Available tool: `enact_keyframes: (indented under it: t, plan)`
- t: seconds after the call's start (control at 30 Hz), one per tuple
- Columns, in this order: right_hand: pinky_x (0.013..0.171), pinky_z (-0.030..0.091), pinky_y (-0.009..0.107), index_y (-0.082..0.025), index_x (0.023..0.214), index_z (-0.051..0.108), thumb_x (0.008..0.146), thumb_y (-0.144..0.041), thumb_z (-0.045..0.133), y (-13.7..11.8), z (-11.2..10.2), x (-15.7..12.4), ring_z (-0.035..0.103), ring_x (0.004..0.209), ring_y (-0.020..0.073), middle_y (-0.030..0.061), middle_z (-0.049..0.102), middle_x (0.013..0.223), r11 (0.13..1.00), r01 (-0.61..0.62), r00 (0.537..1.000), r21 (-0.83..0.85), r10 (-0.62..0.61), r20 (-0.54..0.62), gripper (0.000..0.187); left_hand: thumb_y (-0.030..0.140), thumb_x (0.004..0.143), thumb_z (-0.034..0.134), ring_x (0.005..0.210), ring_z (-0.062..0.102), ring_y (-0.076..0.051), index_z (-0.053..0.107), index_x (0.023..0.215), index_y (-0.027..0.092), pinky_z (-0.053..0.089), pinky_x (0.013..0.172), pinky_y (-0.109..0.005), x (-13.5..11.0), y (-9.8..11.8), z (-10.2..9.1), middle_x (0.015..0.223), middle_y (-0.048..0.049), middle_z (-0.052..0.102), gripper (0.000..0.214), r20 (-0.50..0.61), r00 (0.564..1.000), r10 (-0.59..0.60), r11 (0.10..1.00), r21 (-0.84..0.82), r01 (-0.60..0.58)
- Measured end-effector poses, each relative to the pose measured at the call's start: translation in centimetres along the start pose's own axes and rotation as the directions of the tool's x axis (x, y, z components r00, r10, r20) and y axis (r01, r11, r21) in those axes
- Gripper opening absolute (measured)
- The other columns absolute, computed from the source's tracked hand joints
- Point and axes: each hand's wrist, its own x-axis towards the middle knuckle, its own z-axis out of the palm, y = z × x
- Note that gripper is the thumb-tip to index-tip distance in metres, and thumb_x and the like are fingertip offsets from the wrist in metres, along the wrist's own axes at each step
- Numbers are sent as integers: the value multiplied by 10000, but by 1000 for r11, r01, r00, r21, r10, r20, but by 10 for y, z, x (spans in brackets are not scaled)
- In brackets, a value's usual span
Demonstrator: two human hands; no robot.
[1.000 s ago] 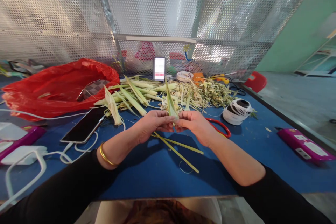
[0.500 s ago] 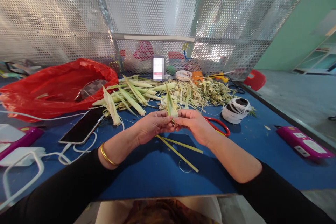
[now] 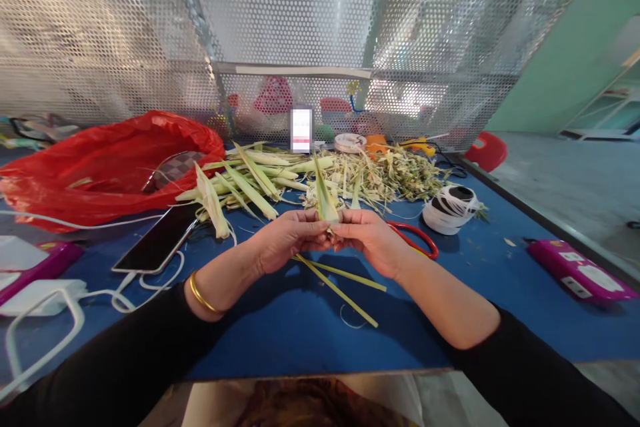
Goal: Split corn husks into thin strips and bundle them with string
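My left hand (image 3: 293,235) and my right hand (image 3: 369,233) meet above the blue table, both closed. Thumbs and fingers of each pinch the base of one pale green, pointed leaf piece (image 3: 325,199), which stands upright with its tip away from me. Two thin yellowish stalks (image 3: 345,287) lie on the table below my hands. Just right of my right hand are red handles (image 3: 419,239), probably of scissors, the rest of them hidden. Beyond my hands spreads a pile of pale green leaf strips (image 3: 270,173), with drier shredded bits beside it.
A red plastic bag (image 3: 100,167) and a phone (image 3: 157,240) on a white cable lie to the left. On the right sit a spool of white string (image 3: 450,209) and a purple pack (image 3: 580,270). Perforated metal panels (image 3: 285,20) stand behind the table (image 3: 280,347).
The leaf piece has turned slightly and its tip leans a little further left. Both hands keep nearly the same place and grip; everything else is unchanged.
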Motion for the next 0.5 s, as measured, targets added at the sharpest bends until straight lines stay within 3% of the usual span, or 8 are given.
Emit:
enact_keyframes:
  t: [0.13,0.33,0.5]
  plan:
    - [669,464,293,-148,715,658,707,-350,699,0,1,1,582,614,124,17,652,675,995,46,997,-87,-51,-53,206,283,682,746,661,604,-118,712,777,117,485,731,-246,-1,5,1,702,-36,667,195,-85,994,67,992,116,-57]
    - [659,455,291,-153,683,622,722,-393,681,-2,3,1,558,612,127,8,619,620,988,50,997,-148,-57,-44,251,298,698,719,662,590,-122,702,725,146,448,726,-257,-1,2,0,676,-19,674,155,-33,990,138,934,338,-119]
    - [625,443,277,-143,689,632,721,-355,668,-1,3,2,554,617,126,25,640,646,986,23,999,-166,-27,-20,217,271,717,692,687,603,-134,678,692,148,437,734,-262,-1,1,0,694,-30,685,126,-41,988,149,909,398,-120]
